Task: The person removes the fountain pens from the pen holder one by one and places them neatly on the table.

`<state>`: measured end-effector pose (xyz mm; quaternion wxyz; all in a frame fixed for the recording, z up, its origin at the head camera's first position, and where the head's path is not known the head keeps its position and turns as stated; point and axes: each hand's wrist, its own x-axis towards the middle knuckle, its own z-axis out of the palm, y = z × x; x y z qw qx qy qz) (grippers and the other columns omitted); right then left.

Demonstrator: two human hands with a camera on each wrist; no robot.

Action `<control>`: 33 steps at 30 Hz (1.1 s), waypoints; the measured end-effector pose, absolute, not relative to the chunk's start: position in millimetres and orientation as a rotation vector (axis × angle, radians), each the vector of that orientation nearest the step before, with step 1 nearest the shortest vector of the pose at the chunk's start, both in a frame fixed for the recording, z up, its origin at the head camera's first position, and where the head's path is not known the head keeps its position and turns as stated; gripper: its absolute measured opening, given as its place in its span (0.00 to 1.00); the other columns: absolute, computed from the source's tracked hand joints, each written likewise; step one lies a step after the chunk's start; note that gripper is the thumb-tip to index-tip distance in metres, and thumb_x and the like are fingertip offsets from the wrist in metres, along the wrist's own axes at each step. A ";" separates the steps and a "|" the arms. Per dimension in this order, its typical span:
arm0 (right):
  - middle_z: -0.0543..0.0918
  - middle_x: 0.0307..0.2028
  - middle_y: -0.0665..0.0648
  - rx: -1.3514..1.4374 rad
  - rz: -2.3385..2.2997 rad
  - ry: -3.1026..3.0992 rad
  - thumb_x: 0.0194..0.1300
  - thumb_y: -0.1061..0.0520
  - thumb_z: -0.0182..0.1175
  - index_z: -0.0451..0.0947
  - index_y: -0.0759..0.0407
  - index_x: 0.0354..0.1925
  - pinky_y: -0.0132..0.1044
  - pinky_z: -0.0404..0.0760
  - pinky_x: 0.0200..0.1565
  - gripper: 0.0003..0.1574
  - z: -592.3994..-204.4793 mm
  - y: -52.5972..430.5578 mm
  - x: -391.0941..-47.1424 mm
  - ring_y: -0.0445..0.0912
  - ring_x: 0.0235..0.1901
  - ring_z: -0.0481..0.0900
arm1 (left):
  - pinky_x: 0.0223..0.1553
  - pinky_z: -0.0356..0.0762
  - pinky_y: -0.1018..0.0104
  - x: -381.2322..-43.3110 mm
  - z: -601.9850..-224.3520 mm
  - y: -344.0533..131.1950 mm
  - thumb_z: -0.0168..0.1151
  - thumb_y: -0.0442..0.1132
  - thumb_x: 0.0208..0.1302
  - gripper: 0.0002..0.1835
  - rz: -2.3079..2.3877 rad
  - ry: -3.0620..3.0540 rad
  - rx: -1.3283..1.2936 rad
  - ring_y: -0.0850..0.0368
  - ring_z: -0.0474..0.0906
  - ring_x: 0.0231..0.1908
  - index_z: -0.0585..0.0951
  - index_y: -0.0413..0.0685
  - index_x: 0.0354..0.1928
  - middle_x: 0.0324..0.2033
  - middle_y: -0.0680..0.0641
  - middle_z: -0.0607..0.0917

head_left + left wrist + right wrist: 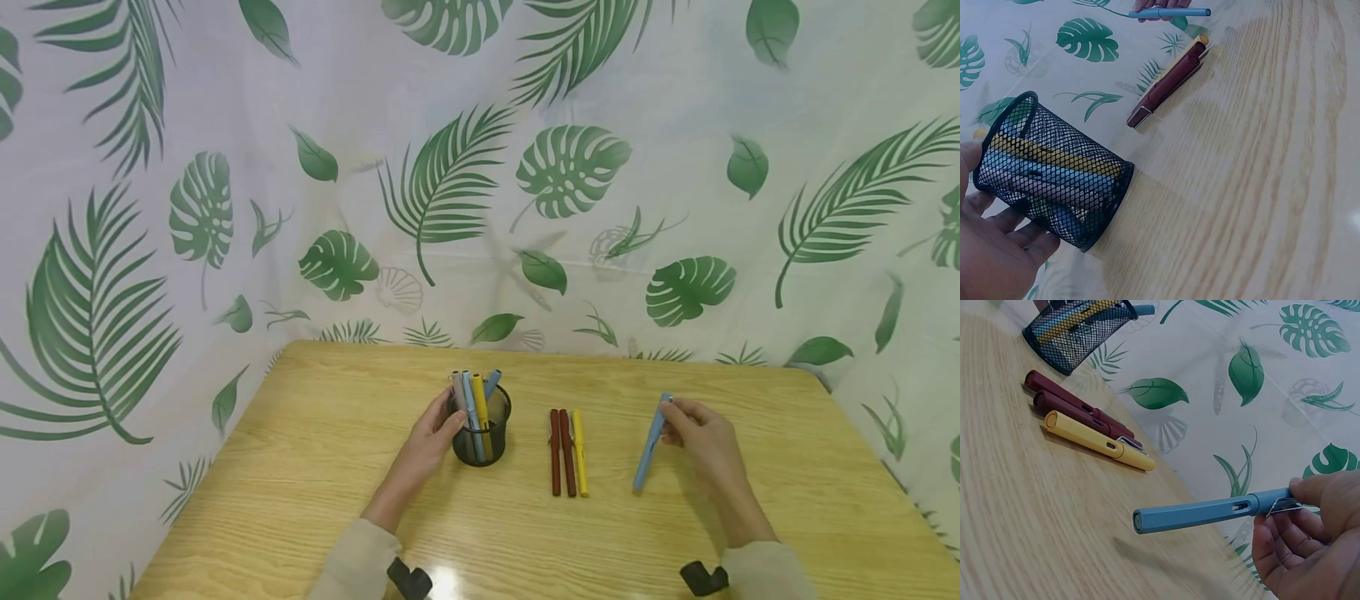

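My left hand [435, 429] holds a black mesh pen holder [480, 450] by its left side, thumb near the rim, fingers around the wall. Inside it stand several pens, among them a yellow pen [480, 392], a light blue pen [469, 396] and a greyish one. My right hand [701, 429] pinches a blue fountain pen [1197, 515] by its clip end; the other end points down and toward the near left. In the right wrist view the pen hangs above the table, its shadow below. Its cap tip is partly hidden by my thumb and fingers.
Between my hands, two dark red pens [555, 454] and a yellow pen [581, 454] lie side by side on the wooden table [315, 475]. A white cloth with green leaves [465, 183] hangs behind the table's far edge.
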<state>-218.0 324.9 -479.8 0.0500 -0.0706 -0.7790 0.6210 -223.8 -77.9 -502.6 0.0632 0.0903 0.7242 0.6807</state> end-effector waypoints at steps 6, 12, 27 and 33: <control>0.83 0.36 0.45 -0.227 1.901 -2.405 0.78 0.45 0.59 0.66 0.77 0.69 0.31 0.85 0.44 0.40 -485.1 324.4 -222.0 0.36 0.36 0.81 | 0.76 0.50 0.42 -224.4 -501.8 -76.8 0.53 0.51 0.81 0.38 2.045 2.200 0.269 0.40 0.46 0.79 0.51 0.47 0.83 0.80 0.37 0.50; 0.82 0.36 0.46 -0.238 1.933 -2.420 0.79 0.48 0.58 0.65 0.78 0.70 0.31 0.85 0.44 0.39 -491.1 324.1 -225.3 0.36 0.37 0.81 | 0.76 0.50 0.43 -225.1 -501.9 -76.7 0.53 0.51 0.81 0.38 2.045 2.197 0.261 0.40 0.45 0.79 0.51 0.47 0.83 0.80 0.37 0.50; 0.83 0.37 0.51 -0.246 1.822 -2.530 0.79 0.48 0.58 0.68 0.79 0.68 0.31 0.85 0.39 0.37 -500.7 305.0 -230.6 0.37 0.35 0.81 | 0.76 0.50 0.42 -225.0 -504.2 -76.7 0.52 0.52 0.81 0.38 2.037 2.201 0.282 0.40 0.45 0.79 0.51 0.47 0.83 0.80 0.37 0.50; 0.84 0.34 0.54 -0.240 1.787 -2.557 0.79 0.50 0.59 0.68 0.80 0.67 0.33 0.85 0.35 0.36 -504.3 293.6 -236.3 0.41 0.32 0.82 | 0.76 0.50 0.42 -225.4 -504.9 -76.7 0.52 0.51 0.81 0.38 2.036 2.206 0.283 0.40 0.45 0.79 0.51 0.47 0.83 0.80 0.36 0.49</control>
